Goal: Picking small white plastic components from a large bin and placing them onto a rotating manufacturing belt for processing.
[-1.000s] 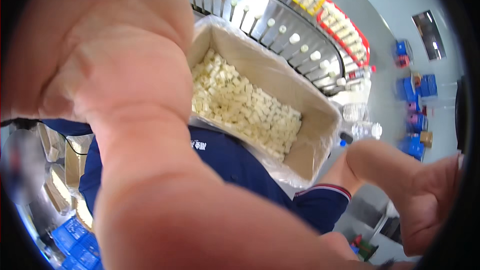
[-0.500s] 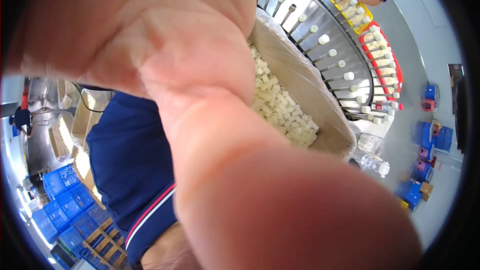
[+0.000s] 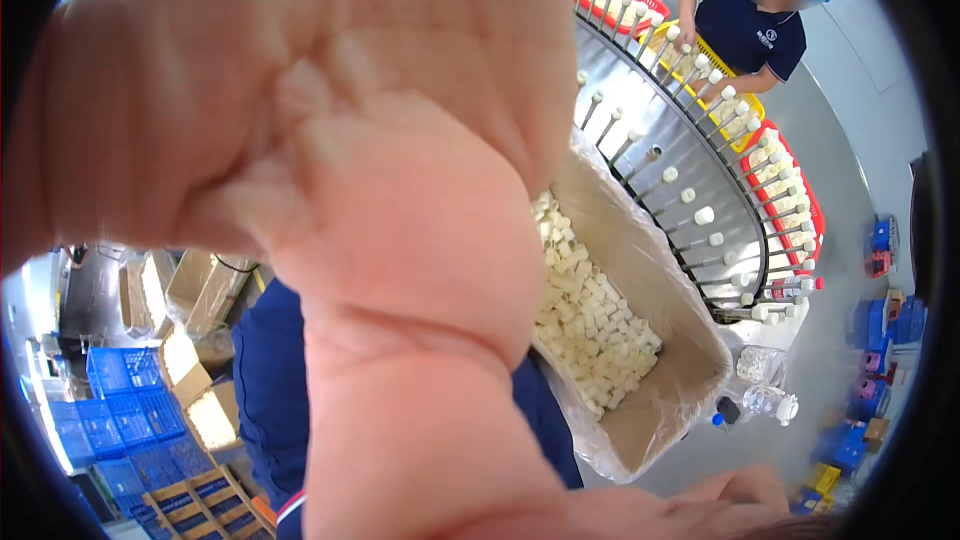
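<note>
My left hand [image 3: 420, 190] fills the upper left, palm turned toward the head camera and very near it. Its fingers run out of the picture, so I cannot tell what they touch or hold. The bare wrist and forearm come down to the lower edge, in front of navy clothing [image 3: 270, 370]. Right of the wrist stands a carton lined with clear plastic [image 3: 690, 380], holding a heap of small off-white blocks [image 3: 600, 330]. Part of this carton is hidden behind the hand. My right hand cannot be seen.
Beyond the carton curves a round metal machine [image 3: 640, 100] with upright rods tipped in white. Along it stand red baskets [image 3: 815, 210] and a yellow basket [image 3: 755, 105]; a co-worker [image 3: 750, 30] reaches there. Blue crates [image 3: 130, 415] and a wooden pallet [image 3: 210, 505] lie lower left.
The view has shifted, so the carton and machine sit lower and further right, and more of the co-worker shows. My left forearm now runs straighter down; the palm stays close.
</note>
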Available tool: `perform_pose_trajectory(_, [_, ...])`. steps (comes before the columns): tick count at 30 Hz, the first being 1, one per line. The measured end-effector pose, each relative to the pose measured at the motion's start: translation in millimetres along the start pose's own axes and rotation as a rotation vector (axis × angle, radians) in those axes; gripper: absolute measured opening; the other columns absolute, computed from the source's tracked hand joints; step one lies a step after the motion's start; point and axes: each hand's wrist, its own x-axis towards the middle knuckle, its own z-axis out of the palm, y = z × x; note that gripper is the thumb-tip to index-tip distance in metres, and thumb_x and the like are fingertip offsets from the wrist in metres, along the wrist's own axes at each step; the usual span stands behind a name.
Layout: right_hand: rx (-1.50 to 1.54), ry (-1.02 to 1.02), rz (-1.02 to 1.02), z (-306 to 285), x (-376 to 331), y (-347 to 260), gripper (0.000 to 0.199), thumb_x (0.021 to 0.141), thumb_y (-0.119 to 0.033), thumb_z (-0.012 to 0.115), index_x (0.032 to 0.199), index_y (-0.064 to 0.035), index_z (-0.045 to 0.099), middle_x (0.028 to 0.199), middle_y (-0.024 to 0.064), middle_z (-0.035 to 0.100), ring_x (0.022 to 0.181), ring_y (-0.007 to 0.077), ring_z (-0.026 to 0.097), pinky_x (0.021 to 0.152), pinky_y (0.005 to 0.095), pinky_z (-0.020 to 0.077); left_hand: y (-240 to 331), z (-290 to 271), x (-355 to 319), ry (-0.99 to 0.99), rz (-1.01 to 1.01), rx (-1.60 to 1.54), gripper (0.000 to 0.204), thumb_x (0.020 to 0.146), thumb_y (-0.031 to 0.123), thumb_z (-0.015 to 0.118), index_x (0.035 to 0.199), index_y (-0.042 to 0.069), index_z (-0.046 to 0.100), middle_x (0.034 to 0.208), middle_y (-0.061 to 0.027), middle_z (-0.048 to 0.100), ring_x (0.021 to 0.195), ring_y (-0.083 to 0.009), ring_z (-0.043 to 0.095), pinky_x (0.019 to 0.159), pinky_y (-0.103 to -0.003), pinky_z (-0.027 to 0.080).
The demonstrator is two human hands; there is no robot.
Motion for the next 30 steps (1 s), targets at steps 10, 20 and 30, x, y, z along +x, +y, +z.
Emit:
perform_pose_trajectory(10, [-0.087,-0.018,-0.128,64,89,-16,0.038,0.083,-0.017,0.056,0.118,-0.0033,0.048,0.111,0.0148,0.054,0.099,0.0295,0.050,0.086,0.0388,0.0394,-56,-47,33,0.034,0.040,-0.060,0.059,0.078,0.029,0.067,0.128,0.014,0.041,0.121,-0.0105,0.042,0.110,-0.0275,0.043,0.091,-0.045,0.033])
perform_pose_trajectory(20, [-0.270,0.301,-0.091,-18,119,19,0.040,0.082,-0.016,0.057,0.119,-0.0032,0.048,0.113,0.0160,0.053,0.103,0.0320,0.050,0.089,0.0403,0.0386,-129,-62,56,0.133,0.061,-0.098,0.056,0.078,0.030,0.067,0.126,0.014,0.044,0.120,-0.0094,0.042,0.109,-0.0272,0.042,0.090,-0.045,0.033])
perform_pose_trajectory(30, [-0.563,0.662,0.321,-61,19,143,0.042,0.082,-0.015,0.057,0.121,-0.0031,0.047,0.116,0.0173,0.052,0.108,0.0345,0.049,0.093,0.0418,0.0377,-241,-38,-66,-0.609,-0.141,-0.041,0.049,0.075,0.029,0.067,0.116,0.007,0.051,0.121,-0.0128,0.041,0.112,-0.0310,0.038,0.091,-0.044,0.031])
